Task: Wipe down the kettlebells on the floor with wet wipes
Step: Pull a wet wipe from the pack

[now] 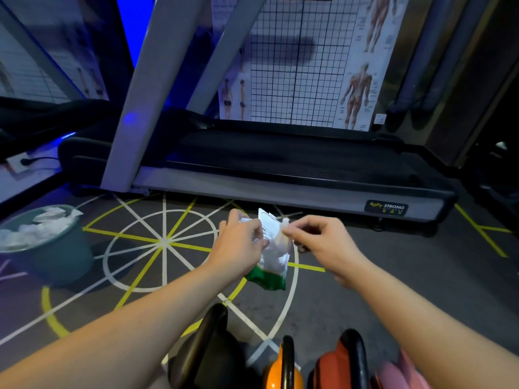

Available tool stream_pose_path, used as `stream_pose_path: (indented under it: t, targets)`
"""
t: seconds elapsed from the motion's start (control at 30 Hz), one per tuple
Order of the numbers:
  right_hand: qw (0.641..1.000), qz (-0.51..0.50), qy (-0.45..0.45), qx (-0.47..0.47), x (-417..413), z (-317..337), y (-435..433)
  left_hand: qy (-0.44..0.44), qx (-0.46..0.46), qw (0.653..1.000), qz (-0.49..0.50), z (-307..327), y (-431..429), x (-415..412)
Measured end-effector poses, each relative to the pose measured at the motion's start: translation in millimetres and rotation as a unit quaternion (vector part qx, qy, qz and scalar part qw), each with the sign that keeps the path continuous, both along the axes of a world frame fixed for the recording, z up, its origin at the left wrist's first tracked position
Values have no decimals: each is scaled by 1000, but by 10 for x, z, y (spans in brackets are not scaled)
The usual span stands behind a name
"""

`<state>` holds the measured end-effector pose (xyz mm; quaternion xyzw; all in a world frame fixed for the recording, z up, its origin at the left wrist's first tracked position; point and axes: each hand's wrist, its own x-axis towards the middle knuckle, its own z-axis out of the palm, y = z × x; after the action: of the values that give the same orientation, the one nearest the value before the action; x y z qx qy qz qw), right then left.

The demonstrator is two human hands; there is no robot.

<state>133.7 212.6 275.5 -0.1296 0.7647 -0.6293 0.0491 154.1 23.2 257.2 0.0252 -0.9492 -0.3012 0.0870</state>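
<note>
My left hand (pixel 241 242) grips a white and green pack of wet wipes (pixel 272 265) held in the air over the floor. My right hand (pixel 317 237) pinches a white wipe (pixel 283 231) at the pack's top opening. Several kettlebells stand in a row at the bottom edge, under my forearms: a black one (pixel 207 352), an orange one (pixel 283 372), a red-orange one (pixel 339 366) and a pink one (pixel 398 374), each with a dark handle and partly cut off by the frame.
A teal bin (pixel 56 256) with several used white wipes in it stands on the floor at the left. A treadmill (pixel 280 175) runs across the floor just beyond my hands. The grey floor carries white and yellow line markings (pixel 164 242).
</note>
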Motion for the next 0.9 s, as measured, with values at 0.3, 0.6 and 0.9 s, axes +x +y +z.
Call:
stream_pose_path:
  t: [0.3, 0.6, 0.9]
  targets:
    - [973, -60, 11, -224, -45, 354, -82, -35, 51, 997, 40, -7, -98, -75]
    - [969, -225, 53, -83, -160, 186, 167, -144, -20, 988, 61, -287, -388, -104]
    - [967, -232, -28, 99, -445, -265, 110, -161, 148, 953, 209, -578, -494, -459]
